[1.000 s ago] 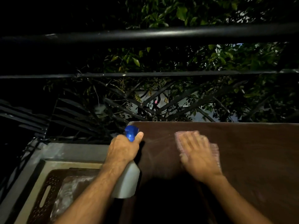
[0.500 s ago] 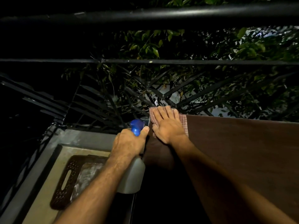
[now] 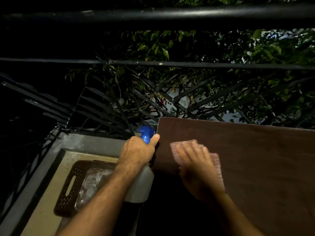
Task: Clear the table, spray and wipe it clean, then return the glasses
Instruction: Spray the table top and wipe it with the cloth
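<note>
A dark brown table (image 3: 247, 150) fills the right side of the head view. My right hand (image 3: 196, 169), blurred by motion, presses flat on a pink checked cloth (image 3: 216, 160) near the table's left end. My left hand (image 3: 138, 150) grips a grey spray bottle (image 3: 141, 188) with a blue nozzle (image 3: 147, 133), held upright just off the table's left edge. On the floor to the left lies a brown perforated tray (image 3: 68, 189) with clear glassware (image 3: 92, 186) on it; I cannot make out single glasses.
A black metal railing (image 3: 153, 16) with slanted bars runs along the far side, right behind the table, with dark foliage (image 3: 221, 74) beyond it. A grey concrete curb (image 3: 92, 142) borders the beige floor (image 3: 42, 210) at left. The near table area is in deep shadow.
My right hand has slid the cloth from the table's far left corner back toward me and to the right. My left hand keeps the bottle in the same place.
</note>
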`<act>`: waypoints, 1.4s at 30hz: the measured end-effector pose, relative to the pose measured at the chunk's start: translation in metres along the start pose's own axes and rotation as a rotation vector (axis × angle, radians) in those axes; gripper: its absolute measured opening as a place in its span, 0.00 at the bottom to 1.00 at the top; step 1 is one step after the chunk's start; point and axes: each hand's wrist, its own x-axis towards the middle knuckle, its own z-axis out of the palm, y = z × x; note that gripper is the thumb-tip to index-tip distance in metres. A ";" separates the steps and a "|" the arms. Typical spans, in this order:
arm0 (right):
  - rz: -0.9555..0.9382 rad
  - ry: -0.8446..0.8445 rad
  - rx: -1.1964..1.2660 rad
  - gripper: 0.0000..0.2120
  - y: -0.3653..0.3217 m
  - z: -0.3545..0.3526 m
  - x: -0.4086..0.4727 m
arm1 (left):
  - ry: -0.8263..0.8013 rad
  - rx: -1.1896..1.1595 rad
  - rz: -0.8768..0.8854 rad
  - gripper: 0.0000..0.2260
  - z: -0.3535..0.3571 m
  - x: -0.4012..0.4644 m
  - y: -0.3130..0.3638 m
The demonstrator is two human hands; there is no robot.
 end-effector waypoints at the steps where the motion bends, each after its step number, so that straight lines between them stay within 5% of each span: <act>1: 0.066 0.006 0.000 0.34 0.014 -0.002 -0.008 | 0.001 0.028 0.019 0.34 0.002 -0.003 0.000; 11: 0.250 0.018 0.047 0.34 0.058 -0.023 0.038 | -0.030 0.015 0.040 0.28 0.014 -0.053 -0.011; 20: -0.295 -0.049 -0.028 0.32 -0.011 0.009 -0.063 | 0.037 -0.079 -0.022 0.28 0.004 -0.108 -0.022; 26: -0.540 -0.078 -0.046 0.32 0.012 0.015 -0.108 | 0.053 -0.097 -0.043 0.28 0.012 -0.139 -0.038; 36: -0.087 -0.073 -0.061 0.32 0.037 -0.016 -0.025 | 0.083 -0.029 -0.126 0.28 0.015 -0.181 -0.072; 42: -0.309 -0.184 -0.083 0.33 -0.027 0.000 -0.103 | 0.097 -0.128 -0.205 0.27 0.007 -0.214 -0.084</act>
